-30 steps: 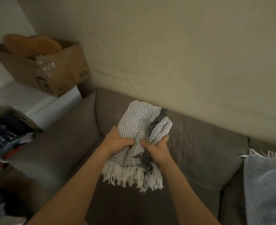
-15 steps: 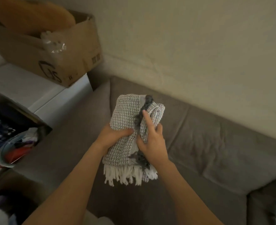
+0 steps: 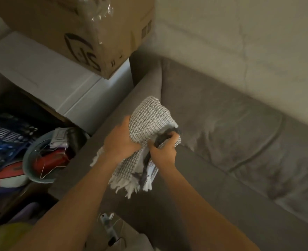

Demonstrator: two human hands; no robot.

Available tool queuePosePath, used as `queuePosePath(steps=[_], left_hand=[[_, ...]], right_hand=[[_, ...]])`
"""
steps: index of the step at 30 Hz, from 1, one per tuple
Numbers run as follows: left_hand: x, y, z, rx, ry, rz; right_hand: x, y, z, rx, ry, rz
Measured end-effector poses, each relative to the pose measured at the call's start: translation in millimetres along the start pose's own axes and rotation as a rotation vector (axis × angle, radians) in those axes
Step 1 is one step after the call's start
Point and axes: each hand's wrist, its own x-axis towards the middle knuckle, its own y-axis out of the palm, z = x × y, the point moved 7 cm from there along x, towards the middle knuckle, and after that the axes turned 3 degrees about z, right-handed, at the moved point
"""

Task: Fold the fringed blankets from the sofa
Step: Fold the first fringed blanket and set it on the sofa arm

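Observation:
A grey-and-white waffle-weave blanket [image 3: 147,122] with white fringe and a dark tassel edge is bundled into a thick fold, held up over the grey sofa [image 3: 231,134] near its left armrest. My left hand [image 3: 119,140] grips the bundle's left side with thumb and fingers wrapped round it. My right hand [image 3: 163,148] grips the right side, fingers curled over the dark tassel edge. The white fringe hangs below my wrists. No other blanket is in view.
A cardboard box [image 3: 88,31] sits on a white cabinet [image 3: 59,87] left of the sofa. Below it is a cluttered floor area with a blue crate [image 3: 6,134] and a round basin [image 3: 41,160] holding red items and wire. A wall rises behind the sofa.
The view has swung left and down; the light blue blanket at right has left the view. My right hand's fingers, straight over the bundle half a second ago, now curl on the tassel edge.

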Motion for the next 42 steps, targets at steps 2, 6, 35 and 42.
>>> queuePosePath(steps=[2, 6, 35, 42], left_hand=[[24.3, -9.7, 17.7, 0.045, -0.009, -0.020], [69.1, -30.1, 59.3, 0.142, -0.052, -0.138], [120.5, 43.5, 150.3, 0.509, -0.034, 0.083], [101.5, 23.9, 126.2, 0.489, -0.060, 0.085]], right_hand=[[17.8, 27.7, 11.4, -0.039, -0.061, 0.025], [58.2, 87.0, 29.3, -0.098, -0.177, 0.076], [170.5, 197.1, 13.3, -1.159, -0.439, 0.517], [135.0, 166.4, 38.8, -1.280, -0.378, 0.562]])
